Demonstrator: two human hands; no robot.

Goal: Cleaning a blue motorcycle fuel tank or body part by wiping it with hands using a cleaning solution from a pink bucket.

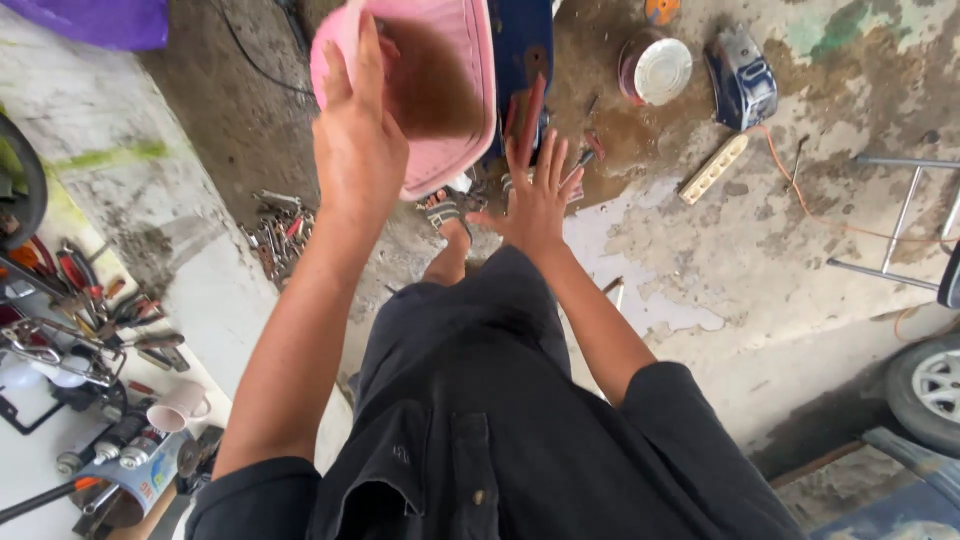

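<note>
My left hand point(358, 130) grips the rim of a pink plastic tub point(440, 90) and holds it up, tilted, with its brown stained inside facing me. Beside it, my right hand point(538, 195) is open with fingers spread, just below and to the right of the tub, touching nothing. Under the hands I see my dark shirt and shorts, one knee and a sandalled foot point(447, 215) on the stained concrete floor.
A heap of wrenches and tools point(280, 235) lies on the floor at left. More tools and a pink mug point(180, 405) sit at lower left. A round white lid point(662, 70), a dark blue part point(742, 78), a metal frame point(900, 215) and a wheel point(930, 385) stand at right.
</note>
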